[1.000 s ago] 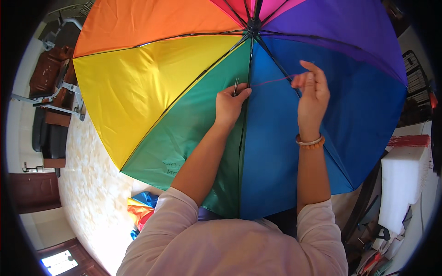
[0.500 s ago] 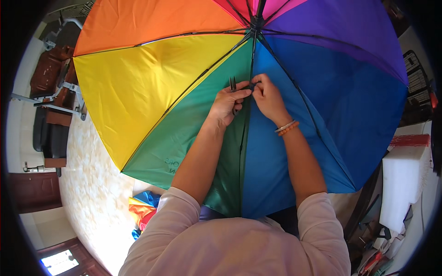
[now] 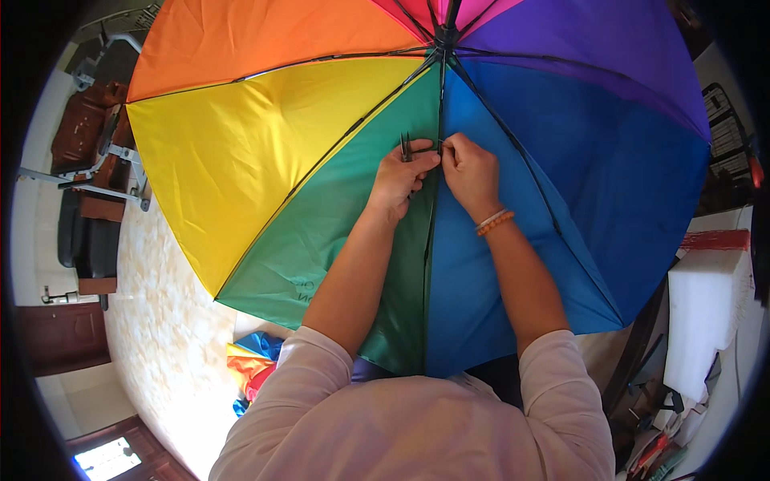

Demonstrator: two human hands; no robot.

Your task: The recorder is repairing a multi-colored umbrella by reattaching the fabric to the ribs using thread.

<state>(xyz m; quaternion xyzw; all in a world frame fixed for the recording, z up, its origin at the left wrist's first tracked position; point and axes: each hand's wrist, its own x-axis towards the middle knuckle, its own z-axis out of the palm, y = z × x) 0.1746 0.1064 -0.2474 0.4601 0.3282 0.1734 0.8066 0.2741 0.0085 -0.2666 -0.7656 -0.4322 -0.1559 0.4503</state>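
An opened umbrella (image 3: 265, 160) with rainbow panels lies spread before me, its inner side with black ribs facing me. My left hand (image 3: 399, 178) is closed around a small pair of black thread snips (image 3: 405, 146), whose two points stick up past the fingers. The thumb and forefinger of that hand also pinch at the black rib (image 3: 431, 232) between the green and blue panels. Opposite, my right hand (image 3: 472, 170) is closed in a pinch against the same rib; what its fingertips hold is too small to make out. Above both hands sits the black hub (image 3: 445, 36) where the ribs meet.
Bunched multicoloured fabric (image 3: 253, 365) lies on the pale floor at lower left. Brown and black padded exercise equipment (image 3: 92, 192) stands at the far left. On the right are a white block-shaped item (image 3: 706, 313) and a black wire rack (image 3: 722, 132).
My right hand has shifted slightly downward and its fingers have drawn closer together at the rib. The left hand stays almost in place with the snips. The umbrella has barely moved.
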